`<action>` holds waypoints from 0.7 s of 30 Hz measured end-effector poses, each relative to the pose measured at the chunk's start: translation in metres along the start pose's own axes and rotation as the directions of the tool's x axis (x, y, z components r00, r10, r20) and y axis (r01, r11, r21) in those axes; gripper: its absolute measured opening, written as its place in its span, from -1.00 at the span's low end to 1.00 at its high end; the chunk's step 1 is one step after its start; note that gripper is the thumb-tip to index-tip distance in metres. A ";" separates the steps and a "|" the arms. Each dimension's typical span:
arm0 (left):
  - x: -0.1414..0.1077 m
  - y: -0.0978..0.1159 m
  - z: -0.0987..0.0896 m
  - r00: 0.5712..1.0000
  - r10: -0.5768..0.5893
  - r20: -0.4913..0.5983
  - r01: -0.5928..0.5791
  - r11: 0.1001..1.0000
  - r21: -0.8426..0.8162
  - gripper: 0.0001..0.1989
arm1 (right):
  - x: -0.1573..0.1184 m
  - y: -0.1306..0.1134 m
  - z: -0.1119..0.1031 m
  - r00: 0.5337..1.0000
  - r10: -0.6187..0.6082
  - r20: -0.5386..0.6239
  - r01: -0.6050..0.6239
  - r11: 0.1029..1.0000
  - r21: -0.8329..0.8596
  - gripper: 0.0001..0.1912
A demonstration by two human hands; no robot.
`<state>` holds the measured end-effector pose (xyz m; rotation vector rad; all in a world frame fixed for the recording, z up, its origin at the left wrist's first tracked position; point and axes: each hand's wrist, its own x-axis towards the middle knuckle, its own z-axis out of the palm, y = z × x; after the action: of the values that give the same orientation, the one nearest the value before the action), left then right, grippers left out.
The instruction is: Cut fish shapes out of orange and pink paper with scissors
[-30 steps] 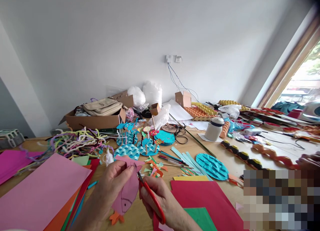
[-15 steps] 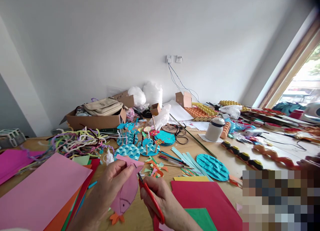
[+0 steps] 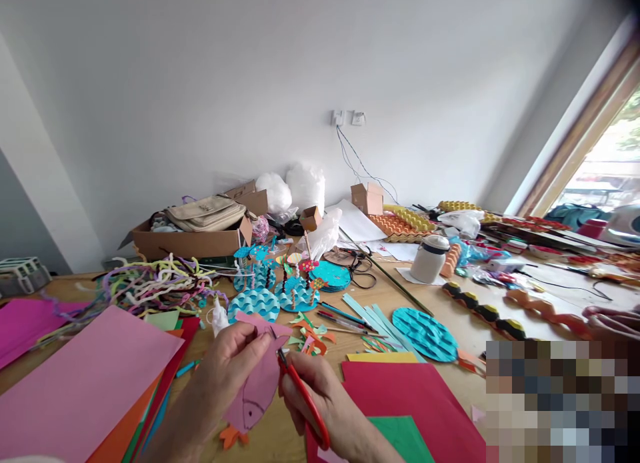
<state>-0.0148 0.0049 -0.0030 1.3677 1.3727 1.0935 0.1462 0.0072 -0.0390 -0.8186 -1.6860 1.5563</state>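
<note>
Between the thumb and fingers of my left hand is a piece of pink paper with a fish outlined in dark marker, its eye and gill line toward me. My right hand grips red-handled scissors. Their dark blades meet the paper's right edge, close to the drawn tail; whether they are parted is hard to see. Below the pink paper, an orange paper cutout lies on the wooden table. Orange and green paper scraps are scattered just beyond my hands.
Pink sheets lie left, red paper right. Behind stand blue wavy bases with small paper fish. Pipe cleaners heap at left. Pens, a blue textured disc and a white jar are to the right.
The pink paper has shifted slightly right and tilted a little in my left hand. The scissors stay at its edge near the tail, almost unmoved.
</note>
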 end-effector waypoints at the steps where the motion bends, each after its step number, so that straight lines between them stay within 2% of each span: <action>1: 0.000 0.000 0.000 1.000 -0.003 0.001 0.003 1.000 0.004 -0.70 | 0.000 0.000 0.000 1.000 -0.006 0.001 0.006 1.000 0.005 -0.74; 11: -0.003 0.005 0.001 1.000 -0.028 -0.004 0.028 0.999 -0.018 -0.70 | 0.000 0.001 -0.001 0.999 -0.042 0.014 0.041 0.998 0.040 -0.69; 17: -0.004 0.012 0.001 0.997 -0.063 -0.034 0.064 0.998 0.016 -0.68 | -0.001 0.000 -0.001 0.998 -0.067 -0.008 0.067 0.996 -0.063 -0.70; 21: -0.007 0.012 0.000 0.998 -0.033 -0.060 0.036 0.998 0.056 -0.68 | 0.000 0.000 -0.001 0.999 -0.038 -0.003 0.038 0.998 -0.046 -0.72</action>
<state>-0.0126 -0.0017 0.0086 1.3570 1.4751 1.0867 0.1470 0.0072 -0.0385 -0.8074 -1.7304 1.4946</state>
